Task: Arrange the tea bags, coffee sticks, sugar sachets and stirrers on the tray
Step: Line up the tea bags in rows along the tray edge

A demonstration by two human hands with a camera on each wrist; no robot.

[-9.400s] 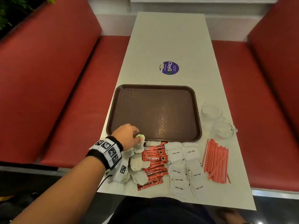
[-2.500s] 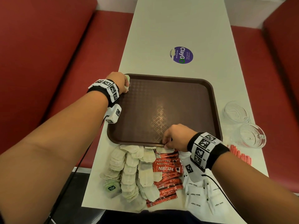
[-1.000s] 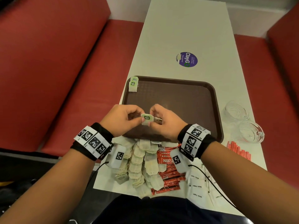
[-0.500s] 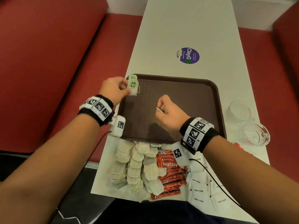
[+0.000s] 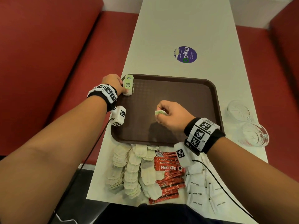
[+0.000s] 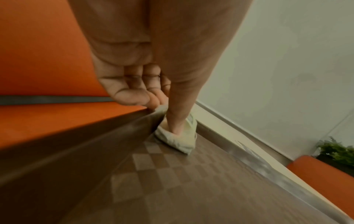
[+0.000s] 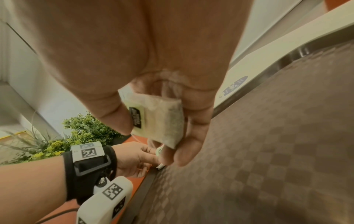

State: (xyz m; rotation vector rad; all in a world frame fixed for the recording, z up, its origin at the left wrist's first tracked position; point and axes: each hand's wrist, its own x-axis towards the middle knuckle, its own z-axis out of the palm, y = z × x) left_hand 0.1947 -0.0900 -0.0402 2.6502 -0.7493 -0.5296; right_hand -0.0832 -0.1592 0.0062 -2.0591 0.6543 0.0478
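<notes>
Right wrist view alone shows the right hand [image 7: 172, 106] pinching a pale tea bag [image 7: 161, 119] with dark label, above the brown tray's [image 5: 202, 88] middle. Left hand [image 5: 113, 81] presses a green-tagged tea bag [image 5: 127, 88] into the tray's far-left corner, thumb on it. White table [image 5: 178, 21], red benches [image 5: 48, 54].

A: Head cam?
B: High above the tray [image 5: 169, 88], facing down and forward along the table [image 5: 186, 21]; the whole tray shows.
A: Left wrist?
B: Very near the tray's far-left corner [image 6: 151, 121], looking along the hand.
A: Right?
B: Low over mid-tray [image 7: 268, 151], facing that same corner. All three share it.
</notes>
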